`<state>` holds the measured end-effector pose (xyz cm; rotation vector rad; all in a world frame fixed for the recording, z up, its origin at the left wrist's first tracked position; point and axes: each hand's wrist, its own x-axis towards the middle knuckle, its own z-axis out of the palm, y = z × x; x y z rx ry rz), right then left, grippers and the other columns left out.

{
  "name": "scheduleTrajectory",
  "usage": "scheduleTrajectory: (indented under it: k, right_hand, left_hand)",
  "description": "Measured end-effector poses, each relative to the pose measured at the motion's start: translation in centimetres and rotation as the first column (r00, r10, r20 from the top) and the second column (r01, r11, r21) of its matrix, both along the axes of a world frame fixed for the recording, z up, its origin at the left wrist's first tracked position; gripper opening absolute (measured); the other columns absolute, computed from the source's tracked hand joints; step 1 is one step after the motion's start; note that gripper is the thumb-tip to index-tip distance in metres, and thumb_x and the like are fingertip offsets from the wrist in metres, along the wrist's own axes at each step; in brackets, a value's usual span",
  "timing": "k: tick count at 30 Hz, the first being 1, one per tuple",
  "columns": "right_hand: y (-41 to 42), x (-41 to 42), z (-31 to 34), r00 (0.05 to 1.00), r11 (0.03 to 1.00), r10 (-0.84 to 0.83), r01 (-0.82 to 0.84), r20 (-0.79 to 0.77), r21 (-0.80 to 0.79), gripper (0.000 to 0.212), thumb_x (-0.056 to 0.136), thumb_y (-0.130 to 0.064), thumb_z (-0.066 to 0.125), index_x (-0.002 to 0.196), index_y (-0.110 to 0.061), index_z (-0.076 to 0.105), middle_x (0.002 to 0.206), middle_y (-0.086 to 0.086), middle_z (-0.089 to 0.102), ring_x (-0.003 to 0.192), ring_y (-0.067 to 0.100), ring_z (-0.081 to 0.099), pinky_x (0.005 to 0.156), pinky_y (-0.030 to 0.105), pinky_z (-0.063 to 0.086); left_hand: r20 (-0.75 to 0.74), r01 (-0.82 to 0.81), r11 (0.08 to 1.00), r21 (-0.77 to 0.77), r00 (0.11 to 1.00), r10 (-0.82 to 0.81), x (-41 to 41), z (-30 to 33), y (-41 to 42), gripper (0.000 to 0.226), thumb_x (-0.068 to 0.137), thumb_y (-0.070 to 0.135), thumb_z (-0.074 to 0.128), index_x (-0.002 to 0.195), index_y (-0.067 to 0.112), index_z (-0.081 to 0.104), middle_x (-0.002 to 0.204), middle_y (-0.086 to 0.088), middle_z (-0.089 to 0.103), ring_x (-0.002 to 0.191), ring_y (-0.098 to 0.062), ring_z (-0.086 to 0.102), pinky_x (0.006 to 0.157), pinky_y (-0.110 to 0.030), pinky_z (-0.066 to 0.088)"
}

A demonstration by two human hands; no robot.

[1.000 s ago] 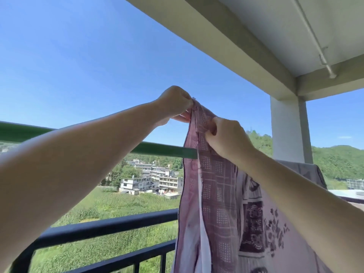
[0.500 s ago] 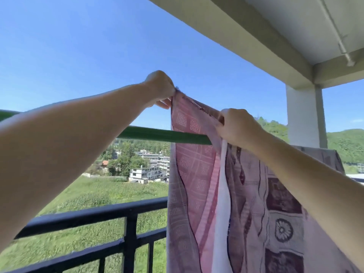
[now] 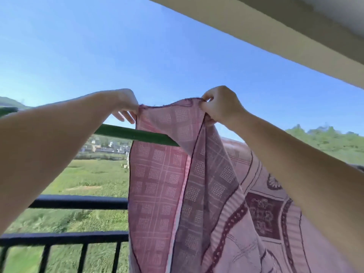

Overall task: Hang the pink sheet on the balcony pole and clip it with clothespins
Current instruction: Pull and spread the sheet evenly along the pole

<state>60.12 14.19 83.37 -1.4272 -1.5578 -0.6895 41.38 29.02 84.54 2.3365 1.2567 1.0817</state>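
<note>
Pink sheet [image 3: 157, 174] edge pinched between both hands' fingers [image 3: 204, 107]

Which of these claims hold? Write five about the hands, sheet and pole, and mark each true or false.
1. Both hands pinch the sheet by its top edge. True.
2. The left hand and right hand are held apart. True.
3. The pole is red. False: it is green.
4. A clothespin clips the sheet. False: none shows.
5. The railing is black. True.
</note>
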Motion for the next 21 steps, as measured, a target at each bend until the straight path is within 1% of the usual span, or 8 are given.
scheduleTrajectory:
  k: [3,5,9,12,14,15,18,21]
  right_hand:
    - [2.6,-5.6,-0.1,0.944,0.966,0.203,-0.237,-0.26,-0.105,0.017,0.085,-0.01,0.055,0.07,-0.012,0.063,0.055,0.004,0.049,0.044,0.015,0.049,0.039,0.016,0.047]
    - [4.0,-9.3,-0.3,0.912,0.931,0.275,-0.332,-0.305,-0.151,0.017,0.086,-0.011,0.057,0.071,-0.014,0.064,0.055,0.004,0.048,0.037,0.009,0.043,0.038,0.012,0.043]
    - [6.4,-17.1,-0.2,0.845,0.869,0.438,-0.485,-0.306,-0.098,0.022,0.085,-0.006,0.056,0.069,-0.019,0.065,0.056,0.003,0.05,0.032,0.006,0.039,0.036,0.012,0.038]
    - [8.5,-23.1,0.3,0.819,0.847,0.532,-0.516,-0.215,0.128,0.024,0.084,-0.002,0.052,0.081,-0.018,0.07,0.042,-0.014,0.047,0.034,0.003,0.033,0.038,0.012,0.03]
    - [9.7,-27.0,0.1,0.844,0.847,0.521,-0.493,-0.126,0.197,0.027,0.082,-0.001,0.05,0.09,-0.015,0.071,0.044,-0.014,0.045,0.03,0.002,0.035,0.036,0.007,0.025]
    - [10.4,-28.9,-0.1,0.861,0.858,0.504,-0.491,-0.071,0.149,0.027,0.082,-0.001,0.049,0.092,-0.014,0.071,0.051,-0.014,0.046,0.032,-0.001,0.038,0.036,0.006,0.027]
    - [11.8,-34.5,-1.1,0.891,0.895,0.436,-0.414,0.125,-0.168,0.028,0.083,-0.004,0.051,0.098,-0.016,0.071,0.069,-0.015,0.048,0.042,-0.005,0.04,0.041,0.004,0.031]
    - [12.1,-37.8,-2.2,0.868,0.868,0.48,-0.449,0.128,-0.214,0.029,0.082,-0.004,0.051,0.099,-0.017,0.071,0.068,-0.017,0.046,0.041,-0.007,0.043,0.039,0.006,0.031]
  left_hand:
    - [0.015,0.014,0.998,-0.061,1.0,-0.013,-6.3,-0.9,0.5,0.011,0.087,0.01,0.057,0.086,0.005,0.067,0.079,-0.001,0.069,0.079,-0.016,0.065,0.082,-0.036,0.047]
    - [0.041,0.021,0.997,-0.079,0.999,-0.018,-10.1,-1.2,1.3,0.012,0.088,0.011,0.056,0.086,0.009,0.068,0.082,-0.001,0.07,0.083,-0.018,0.065,0.088,-0.039,0.046]
    - [0.042,-0.027,0.995,-0.093,0.999,0.031,-17.6,-1.4,3.9,0.006,0.084,0.012,0.062,0.083,0.01,0.068,0.081,0.0,0.069,0.084,-0.02,0.064,0.083,-0.036,0.046]
    - [0.068,-0.017,0.992,-0.128,0.997,0.025,-23.3,-2.2,6.5,0.01,0.082,0.011,0.064,0.089,0.005,0.066,0.081,-0.002,0.068,0.083,-0.02,0.064,0.083,-0.036,0.045]
    - [0.101,0.035,0.987,-0.157,0.995,-0.019,-26.5,-3.3,8.2,0.015,0.083,0.013,0.063,0.093,0.002,0.065,0.084,-0.004,0.069,0.081,-0.019,0.064,0.079,-0.035,0.047]
    - [0.092,0.048,0.983,-0.176,0.995,-0.032,-27.8,-4.0,9.1,0.017,0.083,0.013,0.063,0.096,0.001,0.065,0.086,-0.005,0.069,0.082,-0.019,0.064,0.077,-0.034,0.047]
    - [0.013,0.061,0.964,-0.258,0.998,-0.059,-31.2,-6.7,11.3,0.009,0.084,0.012,0.062,0.088,0.005,0.066,0.081,-0.002,0.072,0.081,-0.018,0.066,0.075,-0.032,0.049]
    - [-0.01,0.115,0.945,-0.307,0.992,-0.124,-33.5,-9.8,11.5,0.007,0.084,0.015,0.062,0.084,0.009,0.067,0.077,0.002,0.074,0.082,-0.016,0.068,0.074,-0.031,0.051]
